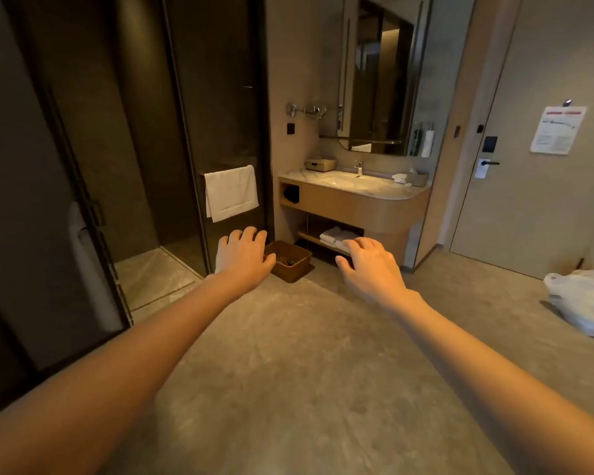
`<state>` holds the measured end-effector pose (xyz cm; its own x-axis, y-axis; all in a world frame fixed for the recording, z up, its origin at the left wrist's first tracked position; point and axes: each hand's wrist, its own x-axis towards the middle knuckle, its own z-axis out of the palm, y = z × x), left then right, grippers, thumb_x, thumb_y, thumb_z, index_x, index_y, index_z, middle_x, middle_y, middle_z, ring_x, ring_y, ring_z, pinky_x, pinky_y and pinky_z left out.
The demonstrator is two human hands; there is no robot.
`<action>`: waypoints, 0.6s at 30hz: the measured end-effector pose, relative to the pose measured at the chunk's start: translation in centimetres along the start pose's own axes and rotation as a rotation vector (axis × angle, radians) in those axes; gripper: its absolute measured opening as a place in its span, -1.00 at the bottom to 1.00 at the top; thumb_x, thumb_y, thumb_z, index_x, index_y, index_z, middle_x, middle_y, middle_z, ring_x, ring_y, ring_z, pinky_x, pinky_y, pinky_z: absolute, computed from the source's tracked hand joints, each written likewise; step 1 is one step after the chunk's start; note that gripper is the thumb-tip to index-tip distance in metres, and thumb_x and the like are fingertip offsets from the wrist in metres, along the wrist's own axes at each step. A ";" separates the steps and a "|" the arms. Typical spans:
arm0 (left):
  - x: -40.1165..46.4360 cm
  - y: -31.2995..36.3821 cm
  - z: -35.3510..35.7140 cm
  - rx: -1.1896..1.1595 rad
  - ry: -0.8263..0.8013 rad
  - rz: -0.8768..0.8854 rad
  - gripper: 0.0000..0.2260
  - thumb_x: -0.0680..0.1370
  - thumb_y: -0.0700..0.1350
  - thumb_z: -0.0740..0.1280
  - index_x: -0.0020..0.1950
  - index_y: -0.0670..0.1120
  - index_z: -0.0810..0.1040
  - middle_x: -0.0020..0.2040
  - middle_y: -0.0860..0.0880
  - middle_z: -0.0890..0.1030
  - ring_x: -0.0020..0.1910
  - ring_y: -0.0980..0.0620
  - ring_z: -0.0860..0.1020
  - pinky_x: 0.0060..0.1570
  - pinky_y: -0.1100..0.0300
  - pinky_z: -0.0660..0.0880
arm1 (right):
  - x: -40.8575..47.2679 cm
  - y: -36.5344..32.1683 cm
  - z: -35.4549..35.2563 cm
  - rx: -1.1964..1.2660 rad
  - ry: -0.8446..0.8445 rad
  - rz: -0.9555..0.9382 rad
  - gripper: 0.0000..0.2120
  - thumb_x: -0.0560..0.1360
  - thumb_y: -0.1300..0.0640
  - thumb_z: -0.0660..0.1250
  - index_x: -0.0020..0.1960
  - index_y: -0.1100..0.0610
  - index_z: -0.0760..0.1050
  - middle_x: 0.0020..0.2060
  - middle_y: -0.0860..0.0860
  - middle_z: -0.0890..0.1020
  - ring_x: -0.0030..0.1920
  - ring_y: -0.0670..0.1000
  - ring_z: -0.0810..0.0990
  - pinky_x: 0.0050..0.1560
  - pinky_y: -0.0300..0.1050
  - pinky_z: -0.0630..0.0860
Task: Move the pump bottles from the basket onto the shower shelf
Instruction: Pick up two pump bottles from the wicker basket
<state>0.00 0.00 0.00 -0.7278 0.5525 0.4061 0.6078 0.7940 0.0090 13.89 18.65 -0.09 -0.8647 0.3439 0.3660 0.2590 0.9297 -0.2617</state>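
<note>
A brown rectangular basket [297, 267] sits on the floor between the glass shower stall [144, 186] and the vanity. Dark items lie inside it, too small to identify. My left hand [242, 253] is stretched forward, palm down, fingers apart and empty, overlapping the basket's left edge in view. My right hand [371, 265] is also held out, open and empty, to the right of the basket. The shower shelf is not visible.
A white towel [231, 193] hangs on the shower's glass door. The vanity [357, 200] with sink, folded towels below and a mirror above stands ahead. Two bottles [424, 140] hang by the mirror. A door [535, 149] is right; a white bag [582, 303] lies on the floor.
</note>
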 end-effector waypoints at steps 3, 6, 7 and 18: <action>3.4 1.6 3.6 0.009 -0.048 -0.003 -0.51 0.57 0.12 0.13 0.45 -0.05 0.24 0.43 -0.09 0.34 0.38 -0.14 0.31 0.30 -0.07 0.30 | 3.4 3.3 2.4 -0.024 -0.027 0.007 -0.57 0.61 -0.05 0.11 0.40 0.13 0.32 0.33 0.12 0.45 0.39 0.15 0.32 0.27 0.12 0.36; 7.9 3.5 7.1 0.004 -0.097 -0.007 -0.51 0.57 0.11 0.13 0.44 -0.06 0.25 0.42 -0.10 0.35 0.36 -0.15 0.33 0.28 -0.07 0.31 | 7.5 7.3 4.1 -0.036 -0.071 0.007 -0.58 0.60 -0.05 0.11 0.37 0.14 0.34 0.30 0.13 0.47 0.37 0.17 0.34 0.24 0.12 0.38; 9.9 4.0 7.9 0.001 -0.094 -0.013 -0.52 0.57 0.11 0.13 0.44 -0.06 0.25 0.41 -0.10 0.35 0.36 -0.16 0.33 0.28 -0.08 0.31 | 9.3 8.8 4.2 -0.037 -0.062 0.002 -0.59 0.60 -0.05 0.11 0.37 0.15 0.35 0.30 0.14 0.47 0.37 0.17 0.34 0.23 0.12 0.38; 24.3 9.1 19.1 -0.029 -0.218 -0.076 -0.52 0.54 0.11 0.18 0.40 -0.07 0.31 0.38 -0.11 0.38 0.34 -0.16 0.34 0.27 -0.07 0.30 | 24.3 20.5 12.0 -0.028 -0.218 -0.009 -0.57 0.61 -0.03 0.11 0.39 0.17 0.32 0.32 0.15 0.45 0.39 0.19 0.32 0.27 0.13 0.38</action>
<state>-18.25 25.47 -7.51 -0.8213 0.5357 0.1963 0.5554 0.8295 0.0597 -6.93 44.50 -7.29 -0.9390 0.3014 0.1658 0.2596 0.9370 -0.2337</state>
